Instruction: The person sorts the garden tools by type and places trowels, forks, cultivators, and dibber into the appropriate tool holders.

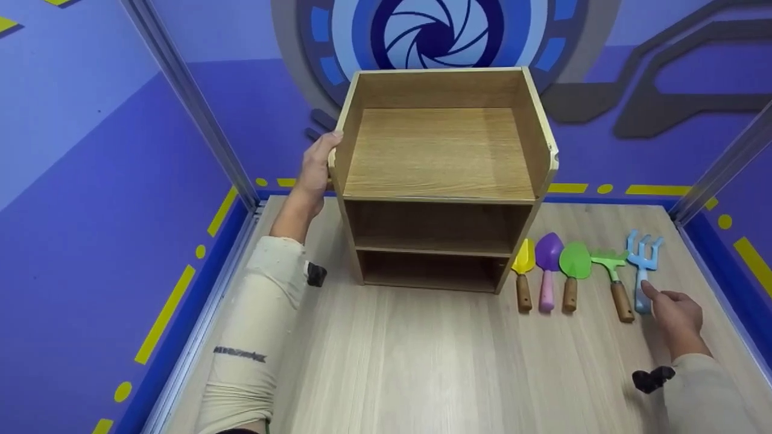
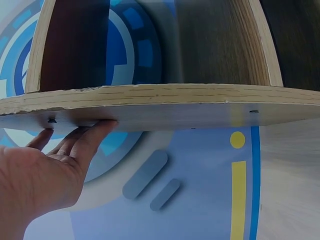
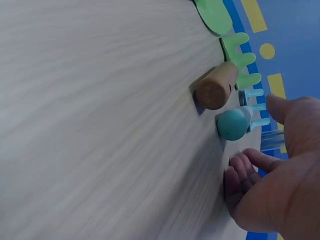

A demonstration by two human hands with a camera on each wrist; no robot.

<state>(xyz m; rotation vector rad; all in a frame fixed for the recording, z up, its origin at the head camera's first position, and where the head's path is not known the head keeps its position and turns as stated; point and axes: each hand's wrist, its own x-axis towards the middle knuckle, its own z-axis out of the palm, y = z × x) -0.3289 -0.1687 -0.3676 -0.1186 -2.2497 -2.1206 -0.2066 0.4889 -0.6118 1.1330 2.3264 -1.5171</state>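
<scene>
A wooden shelf unit [image 1: 440, 150] with an open top and two compartments below stands near the back wall. My left hand [image 1: 313, 166] touches the outer face of its left side panel; in the left wrist view the extended fingers [image 2: 92, 142] press against that panel [image 2: 165, 117]. At the right, my right hand [image 1: 678, 313] hovers beside the handle of a blue toy hand fork [image 1: 643, 298], with thumb and fingers apart. The right wrist view shows a gap between the fingers and the fork's rounded handle end [image 3: 233, 125].
Left of the fork lie a green hand rake [image 1: 621, 300] with a wooden handle, a green shovel [image 1: 575, 260], a purple shovel [image 1: 549, 253] and a yellow shovel [image 1: 525, 256]. Blue-purple printed walls [image 1: 120, 181] enclose the wood-grain tabletop [image 1: 410, 361] on three sides.
</scene>
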